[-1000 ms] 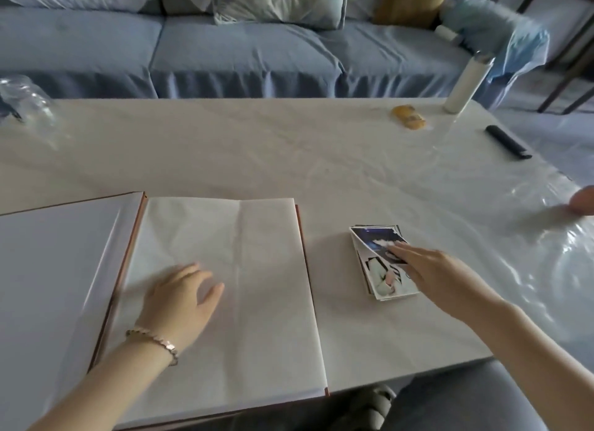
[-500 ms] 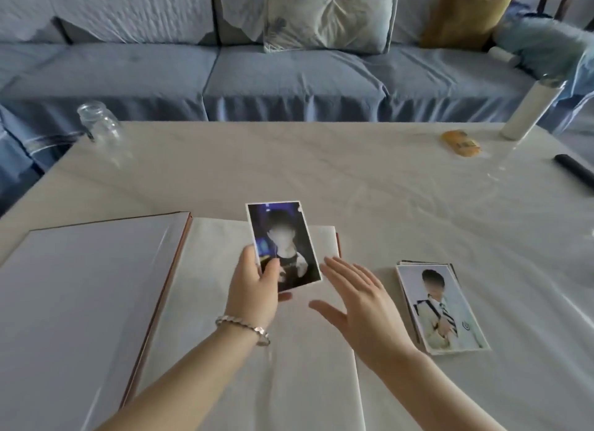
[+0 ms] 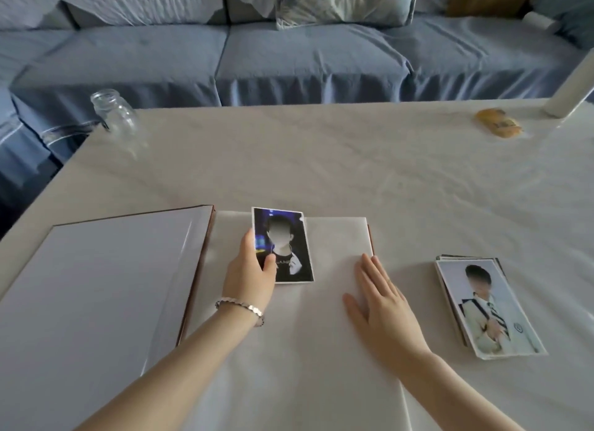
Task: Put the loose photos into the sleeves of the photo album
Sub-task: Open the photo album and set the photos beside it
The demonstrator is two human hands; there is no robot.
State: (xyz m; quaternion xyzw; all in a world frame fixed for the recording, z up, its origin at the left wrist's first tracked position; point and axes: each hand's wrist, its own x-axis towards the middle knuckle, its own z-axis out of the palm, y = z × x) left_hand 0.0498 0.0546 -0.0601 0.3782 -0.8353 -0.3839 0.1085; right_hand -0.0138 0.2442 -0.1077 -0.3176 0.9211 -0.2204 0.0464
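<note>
Both forearms reach forward from the near edge, bare. The left hand [image 3: 249, 274] wears a bracelet [image 3: 240, 306] at the wrist; its thumb and fingers [image 3: 248, 241] pinch a photo [image 3: 286, 237] by its left edge. The right hand [image 3: 381, 297] lies flat, palm down, fingers together and pointing away, thumb spread to the left

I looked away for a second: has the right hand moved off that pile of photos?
Yes. The right hand has left the photo stack and now lies flat on the album page, to the stack's left.
</note>
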